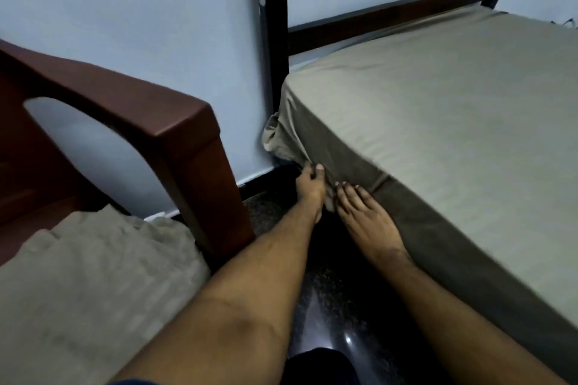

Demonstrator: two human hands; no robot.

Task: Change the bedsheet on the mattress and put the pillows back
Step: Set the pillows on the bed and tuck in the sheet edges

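So my left hand (309, 186) is pinching the bunched sheet (438, 109) at the mattress corner, down by the bedpost (276, 40). Right hand (366, 216) lies flat with straight fingers against the sheet's side, just beside it. Chair (140, 122) with cloth (93, 275) sits off left.

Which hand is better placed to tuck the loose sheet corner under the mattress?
Left hand: it already pinches the bunched bedsheet at the corner. The right hand lies flat against the side.
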